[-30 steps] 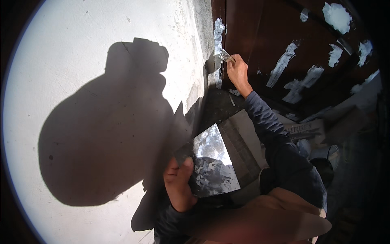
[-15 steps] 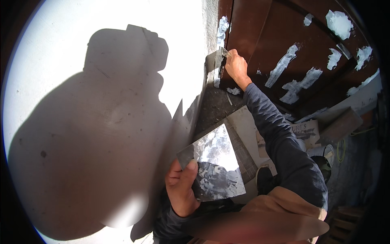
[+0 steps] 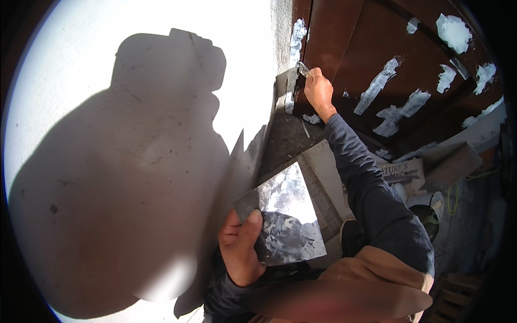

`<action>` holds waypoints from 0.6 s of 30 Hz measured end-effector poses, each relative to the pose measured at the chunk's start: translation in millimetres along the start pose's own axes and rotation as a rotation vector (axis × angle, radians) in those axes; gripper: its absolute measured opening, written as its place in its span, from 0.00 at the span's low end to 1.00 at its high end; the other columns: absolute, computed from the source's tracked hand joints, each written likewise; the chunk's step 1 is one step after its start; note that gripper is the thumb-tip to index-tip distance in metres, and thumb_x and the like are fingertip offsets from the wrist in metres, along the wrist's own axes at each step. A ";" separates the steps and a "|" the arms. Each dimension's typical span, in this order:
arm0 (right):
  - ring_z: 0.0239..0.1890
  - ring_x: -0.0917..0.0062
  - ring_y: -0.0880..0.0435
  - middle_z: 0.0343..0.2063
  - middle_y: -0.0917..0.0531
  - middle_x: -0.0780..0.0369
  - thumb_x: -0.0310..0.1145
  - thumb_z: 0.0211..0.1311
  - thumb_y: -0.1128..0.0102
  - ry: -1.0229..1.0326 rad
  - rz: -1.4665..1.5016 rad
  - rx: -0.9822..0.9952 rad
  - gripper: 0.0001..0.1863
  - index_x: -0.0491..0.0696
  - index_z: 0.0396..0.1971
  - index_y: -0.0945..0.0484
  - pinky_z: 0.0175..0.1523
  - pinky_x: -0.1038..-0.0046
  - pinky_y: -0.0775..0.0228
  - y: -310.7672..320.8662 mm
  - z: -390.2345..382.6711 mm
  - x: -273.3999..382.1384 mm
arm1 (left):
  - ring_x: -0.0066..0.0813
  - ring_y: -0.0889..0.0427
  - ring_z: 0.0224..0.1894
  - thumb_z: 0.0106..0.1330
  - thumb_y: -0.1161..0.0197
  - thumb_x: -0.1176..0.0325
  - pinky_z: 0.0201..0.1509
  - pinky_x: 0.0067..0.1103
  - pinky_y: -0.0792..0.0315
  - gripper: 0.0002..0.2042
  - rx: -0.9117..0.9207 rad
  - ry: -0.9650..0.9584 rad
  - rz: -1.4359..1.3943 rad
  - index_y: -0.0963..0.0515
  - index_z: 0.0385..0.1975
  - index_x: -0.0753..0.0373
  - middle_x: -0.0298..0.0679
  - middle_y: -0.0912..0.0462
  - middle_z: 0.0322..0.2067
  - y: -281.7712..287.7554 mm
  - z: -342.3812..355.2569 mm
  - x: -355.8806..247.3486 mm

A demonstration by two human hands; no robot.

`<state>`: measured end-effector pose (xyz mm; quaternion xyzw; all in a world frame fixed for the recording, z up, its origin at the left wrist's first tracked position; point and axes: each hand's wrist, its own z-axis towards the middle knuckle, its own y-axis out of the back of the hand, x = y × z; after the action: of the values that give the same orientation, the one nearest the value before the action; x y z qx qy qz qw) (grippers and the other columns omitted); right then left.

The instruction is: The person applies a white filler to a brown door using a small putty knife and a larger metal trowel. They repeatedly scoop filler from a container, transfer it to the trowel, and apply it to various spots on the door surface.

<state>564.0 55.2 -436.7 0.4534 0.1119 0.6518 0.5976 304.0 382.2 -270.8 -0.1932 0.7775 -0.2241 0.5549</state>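
My left hand (image 3: pixel 240 245) grips a flat rectangular board (image 3: pixel 288 215) by its left corner, thumb on top. White putty is smeared over the board's dark face. Reaching far forward, my right hand (image 3: pixel 319 89) is closed around a small putty knife (image 3: pixel 305 70). Its blade meets the edge strip of a dark brown door (image 3: pixel 331 40), beside the white wall. Along that strip runs a band of white putty (image 3: pixel 297 40). More white patches (image 3: pixel 377 86) are spread over the brown panel. The knife's handle is mostly hidden in my fingers.
A sunlit white wall (image 3: pixel 245 48) fills the left side, with my shadow on it. Below the door lie a cardboard piece (image 3: pixel 404 175), a brown block (image 3: pixel 452 164) and a white bucket (image 3: pixel 437 203). A yellow-green cord (image 3: pixel 453 199) lies at the right.
My right hand and the putty knife have shifted slightly to the right, and more of the blade shows. The board in my left hand stays nearly still.
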 end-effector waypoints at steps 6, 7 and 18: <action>0.30 0.50 0.16 0.27 0.16 0.50 0.32 0.62 0.47 0.129 -0.048 -0.127 0.05 0.46 0.31 0.28 0.37 0.51 0.26 1.5 3.1 3.3 | 0.26 0.17 0.42 0.68 0.44 0.72 0.51 0.22 0.25 0.14 0.015 0.027 0.011 0.23 0.49 0.72 0.42 0.16 0.42 -0.7 0.6 -0.5; 0.30 0.50 0.16 0.27 0.16 0.50 0.32 0.62 0.47 0.083 -0.057 -0.074 0.06 0.46 0.31 0.28 0.37 0.51 0.26 1.8 4.0 3.3 | 0.26 0.17 0.42 0.68 0.44 0.72 0.51 0.22 0.25 0.14 0.011 0.028 0.015 0.23 0.49 0.72 0.42 0.16 0.42 -0.9 0.5 -0.6; 0.27 0.51 0.16 0.25 0.17 0.50 0.30 0.59 0.47 0.197 -0.129 -0.026 0.04 0.46 0.31 0.26 0.34 0.53 0.24 22.6 26.5 18.2 | 0.26 0.17 0.42 0.68 0.45 0.72 0.51 0.22 0.26 0.13 0.050 0.003 0.007 0.24 0.49 0.71 0.41 0.16 0.42 3.5 1.2 1.0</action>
<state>570.2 54.9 -397.9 0.3710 0.1906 0.6547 0.6304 304.6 384.3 -273.9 -0.1765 0.7731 -0.2418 0.5592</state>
